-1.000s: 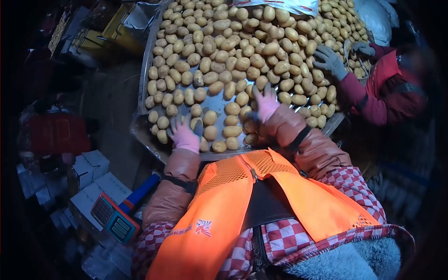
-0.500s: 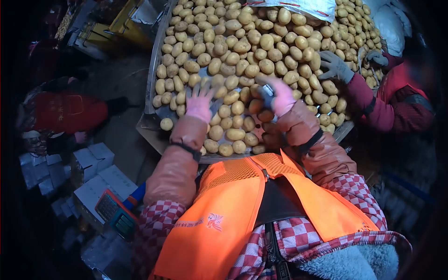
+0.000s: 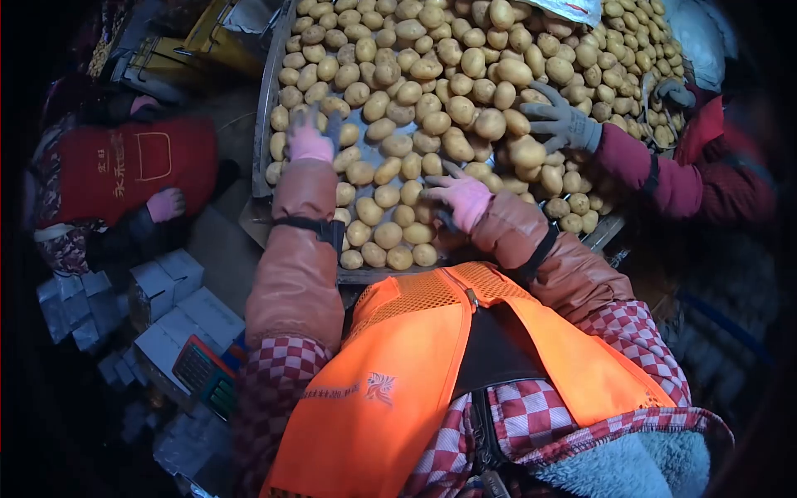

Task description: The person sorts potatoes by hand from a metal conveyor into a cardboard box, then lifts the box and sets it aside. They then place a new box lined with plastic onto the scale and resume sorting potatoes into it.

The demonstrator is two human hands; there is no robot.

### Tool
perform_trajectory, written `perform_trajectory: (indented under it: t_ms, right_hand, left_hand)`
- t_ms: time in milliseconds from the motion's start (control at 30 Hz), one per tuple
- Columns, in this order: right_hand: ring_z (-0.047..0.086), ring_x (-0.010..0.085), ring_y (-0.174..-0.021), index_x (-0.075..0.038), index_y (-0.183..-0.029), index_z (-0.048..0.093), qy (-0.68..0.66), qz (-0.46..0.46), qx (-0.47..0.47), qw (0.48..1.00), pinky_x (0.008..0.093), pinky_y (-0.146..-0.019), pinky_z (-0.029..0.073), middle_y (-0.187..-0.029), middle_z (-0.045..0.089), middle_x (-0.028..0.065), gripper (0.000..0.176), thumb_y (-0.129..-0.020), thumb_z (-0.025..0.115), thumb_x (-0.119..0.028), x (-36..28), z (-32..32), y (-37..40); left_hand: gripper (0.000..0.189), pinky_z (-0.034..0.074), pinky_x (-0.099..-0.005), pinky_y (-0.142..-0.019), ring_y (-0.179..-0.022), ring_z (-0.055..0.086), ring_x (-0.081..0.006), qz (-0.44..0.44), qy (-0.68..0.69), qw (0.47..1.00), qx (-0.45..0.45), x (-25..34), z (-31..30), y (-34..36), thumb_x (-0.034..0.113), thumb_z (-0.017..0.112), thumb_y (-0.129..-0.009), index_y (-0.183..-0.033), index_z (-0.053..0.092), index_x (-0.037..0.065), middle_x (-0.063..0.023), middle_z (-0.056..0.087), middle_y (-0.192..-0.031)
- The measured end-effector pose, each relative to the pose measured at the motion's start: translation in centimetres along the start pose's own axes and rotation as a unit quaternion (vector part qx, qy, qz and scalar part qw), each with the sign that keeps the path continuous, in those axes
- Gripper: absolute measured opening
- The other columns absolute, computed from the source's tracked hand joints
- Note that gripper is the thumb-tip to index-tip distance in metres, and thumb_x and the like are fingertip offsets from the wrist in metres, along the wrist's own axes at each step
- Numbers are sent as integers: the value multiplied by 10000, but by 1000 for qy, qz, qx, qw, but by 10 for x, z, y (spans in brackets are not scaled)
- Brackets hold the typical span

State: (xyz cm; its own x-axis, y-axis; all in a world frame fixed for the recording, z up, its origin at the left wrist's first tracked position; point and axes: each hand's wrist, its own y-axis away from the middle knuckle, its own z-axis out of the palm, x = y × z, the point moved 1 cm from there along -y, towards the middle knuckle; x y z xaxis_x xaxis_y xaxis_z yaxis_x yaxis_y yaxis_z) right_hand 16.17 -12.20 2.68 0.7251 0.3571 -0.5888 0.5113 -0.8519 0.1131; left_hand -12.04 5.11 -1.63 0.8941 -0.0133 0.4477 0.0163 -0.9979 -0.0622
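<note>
Both my gloved hands spread open over the potatoes

My left hand (image 3: 311,138), in a pink glove with greyish fingers, is open, its fingers apart and pointing to the far side, over potatoes (image 3: 387,196) near the left edge of the table (image 3: 263,137). My right hand (image 3: 462,197), gloved the same way, is open too, fingers stretched to the left over the potatoes at the near middle. I can't tell what lies under either palm.

The potatoes sit in a thin layer on the near left, with bare metal showing between some, and pile up thickly toward the far side and the right. A white sack (image 3: 573,7) lies on the heap at the far side, and a pale bag (image 3: 697,41) stands at the far right.

On the right, a co-worker in dark red sleeves has one grey-gloved hand (image 3: 564,122) spread on the heap, to the right of mine; the other gloved hand (image 3: 677,94) is farther off, by the right part of the heap.

To my left, well apart from the table, is a person in a red apron (image 3: 124,170), with yellow bins (image 3: 217,50) at the far left. Nearer, white boxes (image 3: 189,328) sit beside a red-framed device with a keypad (image 3: 199,372).
</note>
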Motion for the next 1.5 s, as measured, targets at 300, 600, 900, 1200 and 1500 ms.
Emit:
perform_trajectory:
  t_ms: [300, 600, 900, 1200, 1500]
  right_hand:
    - [608, 102, -788, -99, -1262, 640, -331, 185, -36, 925, 277, -687, 502, -936, 704, 29, 351, -913, 664, -126, 17, 0, 78]
    - [662, 324, -994, -108, -1178, 672, -153, 86, 5, 985, 386, -879, 511, -1073, 690, 151, 318, -892, 662, -247, 5, 8, 72]
    - [690, 226, -927, -106, -1187, 678, -244, 331, 154, 898, 330, -812, 544, -1050, 713, 125, 284, -938, 633, -234, 3, -16, 139]
    - [591, 354, -1095, -121, -1321, 530, 68, 267, 121, 954, 451, -920, 499, -1161, 581, 211, 521, -823, 681, -153, -28, -23, 87]
    - [609, 194, -763, -125, -1155, 575, -547, 290, 464, 633, 328, -618, 495, -918, 619, 67, 306, -898, 615, -287, 67, 20, 233]
  left_hand:
    - [609, 192, -591, -1160, -1417, 327, -318, 41, -136, 980, -136, -8, -18, 149, 141, 658, -775, -1356, 562, 300, -108, 397, -1488]
    - [699, 246, -628, -1126, -1356, 424, -309, 408, -101, 881, -217, 116, 4, 182, 228, 717, -722, -1390, 518, 275, -108, 474, -1440]
    - [683, 177, -638, -1154, -1445, 295, -314, 196, -180, 954, -138, 31, 1, 160, 326, 698, -806, -1439, 445, 374, -49, 370, -1540]
    - [830, 219, -663, -1126, -1482, 200, -323, 31, -172, 963, -207, 56, 1, 191, 298, 732, -807, -1518, 307, 339, -45, 202, -1609]
    - [496, 261, -592, -1126, -1347, 431, -353, 294, -61, 945, -129, 77, -16, 191, 279, 690, -851, -1328, 590, 188, -135, 524, -1395]
